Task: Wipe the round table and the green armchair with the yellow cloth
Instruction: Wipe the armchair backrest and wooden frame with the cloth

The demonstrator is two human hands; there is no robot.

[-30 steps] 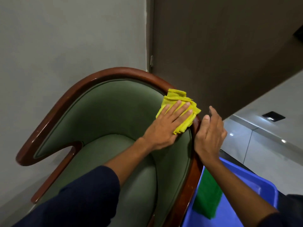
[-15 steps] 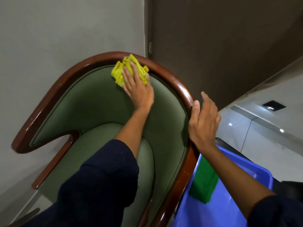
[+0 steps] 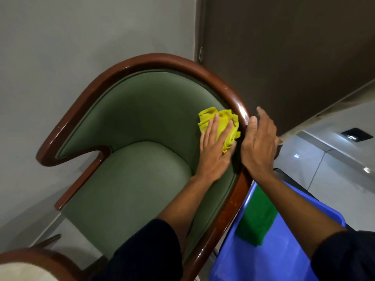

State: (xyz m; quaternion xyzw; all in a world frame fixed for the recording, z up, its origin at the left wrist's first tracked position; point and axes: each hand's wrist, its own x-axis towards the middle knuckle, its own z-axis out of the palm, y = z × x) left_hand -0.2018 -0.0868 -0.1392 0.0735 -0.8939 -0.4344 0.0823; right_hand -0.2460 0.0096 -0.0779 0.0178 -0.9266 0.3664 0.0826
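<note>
Nearest us, a green sponge (image 3: pixel 255 218) is lying in a blue tub (image 3: pixel 253 264). We are pressing our left hand (image 3: pixel 213 153), fingers (image 3: pixel 213 126) straight and spread, on the yellow cloth (image 3: pixel 222 121) against the green armchair (image 3: pixel 142 118)'s inner back. Just beside it, our right hand (image 3: pixel 258 145) is resting flat on the wooden rim (image 3: pixel 162 59).

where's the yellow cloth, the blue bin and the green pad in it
yellow cloth (image 3: pixel 209 118): head view, on the bunched upper-left fold above the fingers
blue bin (image 3: pixel 263 264): head view, on its bare inner floor
green pad (image 3: pixel 257 220): head view, on the middle of its top face
</note>
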